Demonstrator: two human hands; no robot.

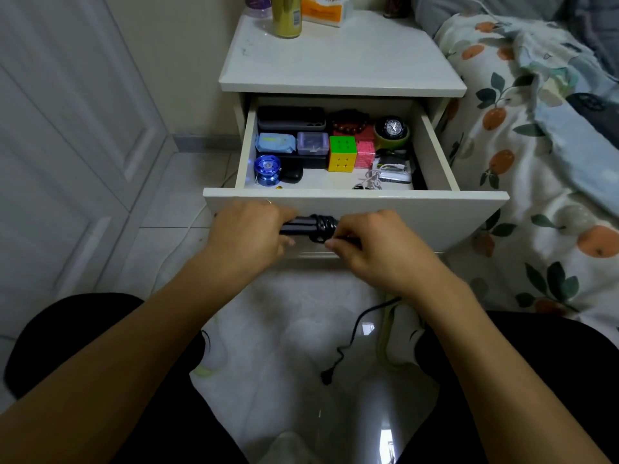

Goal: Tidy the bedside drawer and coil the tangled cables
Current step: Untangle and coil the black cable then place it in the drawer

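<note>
Seated before an open bedside drawer [355, 209], a person holds a black cable [310, 227] in both hands just in front of the white drawer face. The left hand [246, 231] grips the folded bundle, fingers curled round its left end; the right hand [371, 244] pinches the cable at the right, where glossy black turns are wound crosswise round the bundle's middle. A loose tail of the same cable drops below the right wrist and trails across the shiny white floor [301, 329] to a small plug between the person's knees.

Inside the drawer, nearest the front, lie a blue yo-yo [267, 169], a black earbud case [290, 174] just beside it, and a white cable [373, 179], knotted, at the right, in front of a flat pack. Behind these stand a Rubik's cube [341, 154] showing green and yellow faces, a pink cube [365, 154] touching its right side, a clear plastic box [312, 143] and a pale blue packet [276, 143], its print too small to read. At the back sit a dark case [290, 118], a beaded bracelet [350, 123] and a black wristwatch [392, 128] on a green stand.

On the nightstand top [341, 61] stand a gold can [286, 16], a purple bottle [258, 6] and an orange-and-white carton [326, 10]; their labels are blurred. An orange-print quilt [536, 155] covers the bed at right.
</note>
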